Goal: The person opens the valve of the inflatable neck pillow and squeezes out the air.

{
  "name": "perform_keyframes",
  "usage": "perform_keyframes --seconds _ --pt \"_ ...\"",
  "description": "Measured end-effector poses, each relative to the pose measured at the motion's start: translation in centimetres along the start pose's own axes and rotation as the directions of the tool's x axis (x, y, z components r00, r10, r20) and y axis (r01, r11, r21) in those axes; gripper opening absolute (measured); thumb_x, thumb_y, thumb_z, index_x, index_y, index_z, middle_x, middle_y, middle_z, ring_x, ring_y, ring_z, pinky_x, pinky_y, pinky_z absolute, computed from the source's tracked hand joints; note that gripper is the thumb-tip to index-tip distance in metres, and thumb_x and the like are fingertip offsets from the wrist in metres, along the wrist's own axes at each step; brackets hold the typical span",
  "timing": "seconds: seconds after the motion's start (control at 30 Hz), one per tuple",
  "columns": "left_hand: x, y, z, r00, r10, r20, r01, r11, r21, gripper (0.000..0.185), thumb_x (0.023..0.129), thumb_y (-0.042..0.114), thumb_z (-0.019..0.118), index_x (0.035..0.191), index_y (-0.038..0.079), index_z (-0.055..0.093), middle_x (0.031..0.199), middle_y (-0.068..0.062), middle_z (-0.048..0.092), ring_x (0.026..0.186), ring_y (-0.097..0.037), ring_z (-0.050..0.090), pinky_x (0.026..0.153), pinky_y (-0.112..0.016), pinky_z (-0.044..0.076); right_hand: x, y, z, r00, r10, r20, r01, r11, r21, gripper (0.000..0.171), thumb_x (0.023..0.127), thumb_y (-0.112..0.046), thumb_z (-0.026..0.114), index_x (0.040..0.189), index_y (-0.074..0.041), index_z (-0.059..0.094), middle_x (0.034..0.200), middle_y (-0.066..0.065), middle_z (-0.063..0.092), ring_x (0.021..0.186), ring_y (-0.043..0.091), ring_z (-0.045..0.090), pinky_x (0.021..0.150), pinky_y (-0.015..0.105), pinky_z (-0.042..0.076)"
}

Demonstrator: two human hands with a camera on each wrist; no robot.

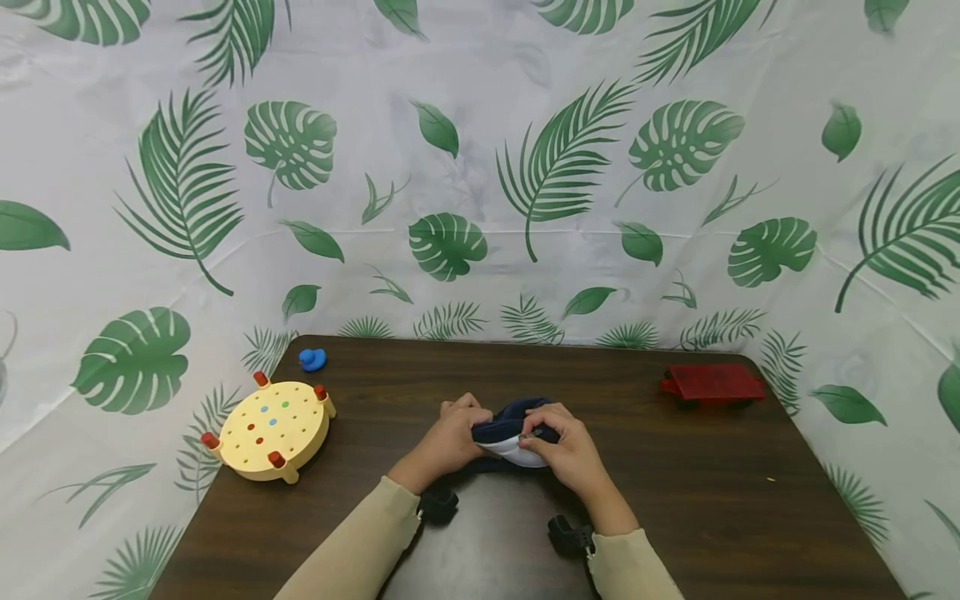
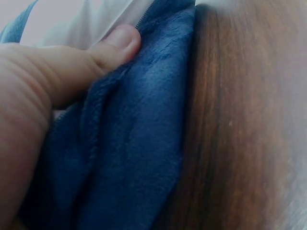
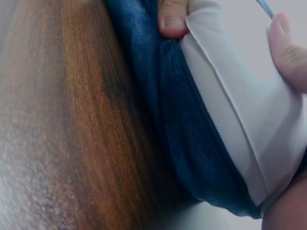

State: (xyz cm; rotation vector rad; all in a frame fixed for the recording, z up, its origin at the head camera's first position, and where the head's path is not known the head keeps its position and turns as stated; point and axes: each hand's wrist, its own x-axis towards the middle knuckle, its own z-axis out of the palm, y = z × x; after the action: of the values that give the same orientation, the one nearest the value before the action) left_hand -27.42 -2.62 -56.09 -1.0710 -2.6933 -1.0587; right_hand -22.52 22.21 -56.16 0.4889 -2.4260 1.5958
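Observation:
A navy plush zippered cushion (image 1: 497, 431) is held low over the middle of the table, its opening showing white inner fabric (image 1: 516, 452). My left hand (image 1: 452, 435) grips its left end. In the left wrist view the left thumb (image 2: 117, 45) presses on the blue edge beside the zipper teeth, where white meets navy. My right hand (image 1: 567, 444) pinches the right part of the opening with thumb and forefinger, a small dark piece showing at the fingertips. In the right wrist view, a zipper edge (image 3: 211, 124) runs along the white fabric, and the right thumb (image 3: 288, 52) lies at its far side.
A yellow round pegboard-like toy (image 1: 273, 429) with red-tipped legs stands at the table's left edge. Behind it sits a blue toy duck (image 1: 312, 359). At the back right is a red flat toy (image 1: 712, 383). A leaf-patterned cloth (image 1: 480, 167) hangs behind the dark wooden table (image 1: 720, 500).

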Motion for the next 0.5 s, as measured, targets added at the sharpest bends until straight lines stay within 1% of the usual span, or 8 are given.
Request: perform_keyframes --seconds 0.17,0.4,0.5 --pt "-0.01 -0.07 0.04 1.000 0.001 -0.002 -0.001 1.000 -0.030 0.022 0.081 0.025 0.094 0.080 0.024 0.072 0.082 0.012 0.067 0.091 -0.006 0.048 0.090 -0.037 0.029 -0.05 0.05 -0.02 1.000 0.013 0.004 -0.013 1.000 0.011 0.021 0.086 -0.015 0.093 0.092 -0.027 0.076 0.118 -0.003 0.077 0.121 0.014 0.066 0.116 0.027 0.044" --pt "-0.04 -0.23 0.04 1.000 0.009 -0.010 -0.009 0.998 -0.066 0.024 0.075 0.028 0.098 0.078 0.025 0.075 0.083 0.012 0.069 0.092 -0.005 0.051 0.089 -0.037 0.030 -0.08 0.12 0.07 1.000 0.024 0.020 -0.024 0.999 0.033 0.021 0.087 -0.014 0.092 0.093 -0.026 0.077 0.113 -0.004 0.075 0.115 0.013 0.065 0.111 0.026 0.046" --pt "-0.06 -0.30 -0.03 1.000 0.016 -0.001 -0.016 0.997 -0.077 0.024 0.075 0.028 0.099 0.078 0.025 0.075 0.084 0.013 0.068 0.092 -0.004 0.051 0.091 -0.037 0.030 -0.10 -0.02 0.03 0.999 0.041 0.031 -0.042 0.998 0.041 0.020 0.087 -0.016 0.092 0.093 -0.027 0.077 0.112 -0.004 0.073 0.113 0.013 0.065 0.108 0.026 0.046"
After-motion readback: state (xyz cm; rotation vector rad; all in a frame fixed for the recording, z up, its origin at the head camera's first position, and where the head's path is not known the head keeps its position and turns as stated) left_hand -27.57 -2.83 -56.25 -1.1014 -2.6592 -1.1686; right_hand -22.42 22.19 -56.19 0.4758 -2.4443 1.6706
